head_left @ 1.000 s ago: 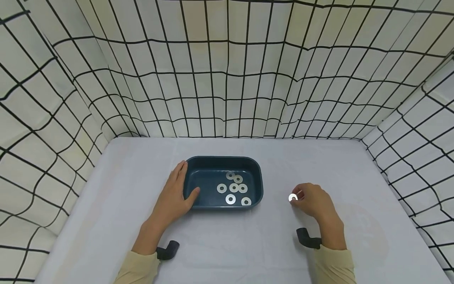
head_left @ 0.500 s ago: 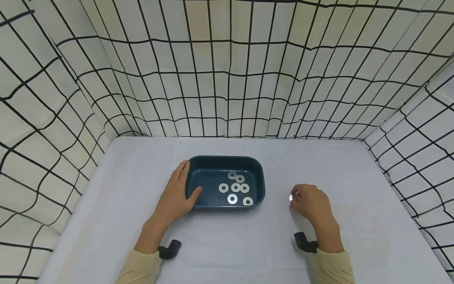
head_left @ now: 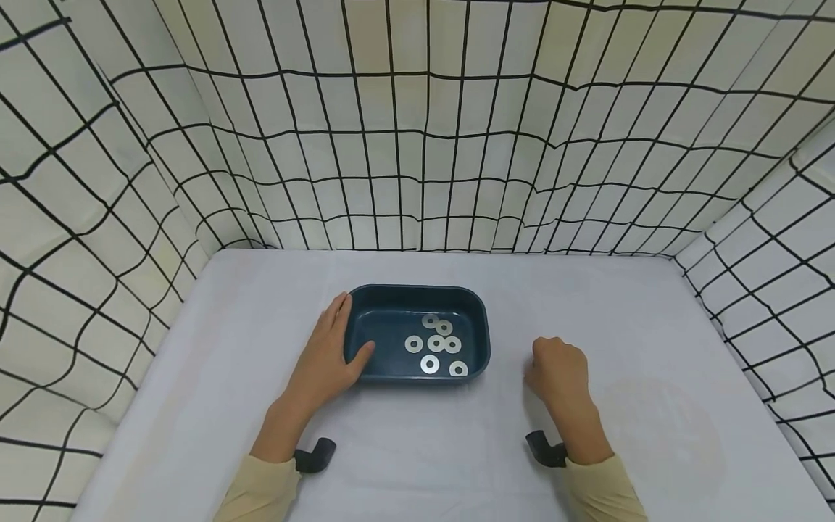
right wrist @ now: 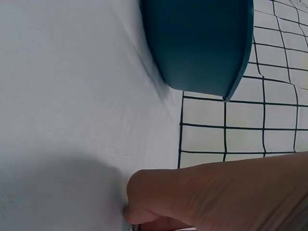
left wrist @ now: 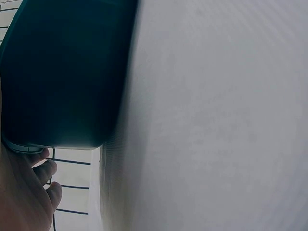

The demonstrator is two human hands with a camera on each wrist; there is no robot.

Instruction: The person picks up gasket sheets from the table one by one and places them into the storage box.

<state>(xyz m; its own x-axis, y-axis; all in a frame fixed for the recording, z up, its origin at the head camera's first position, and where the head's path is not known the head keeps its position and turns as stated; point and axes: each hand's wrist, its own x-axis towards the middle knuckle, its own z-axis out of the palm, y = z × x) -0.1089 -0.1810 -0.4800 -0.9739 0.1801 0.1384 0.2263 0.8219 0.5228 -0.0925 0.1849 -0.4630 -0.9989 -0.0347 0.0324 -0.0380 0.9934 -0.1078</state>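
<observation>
A dark blue rectangular tray stands on the table, with several flat silver washers lying in its middle and right part. My left hand holds the tray's left end, thumb over the near rim and fingers along the outer side. To the right of the tray, my right hand is low over the cloth with its fingers curled. A washer is pinched there; the hand hides it in the head view, and only a thin bright sliver shows under the fingers in the right wrist view, beside the right thumb.
White cloth covers the table. Black grid netting over pale sheeting walls off the back and both sides. Black angled pieces are strapped at the left wrist and right wrist.
My right hand has turned over, so the washer earlier seen at its fingertips is now hidden. The left hand stays on the tray. The head view has shifted slightly.
</observation>
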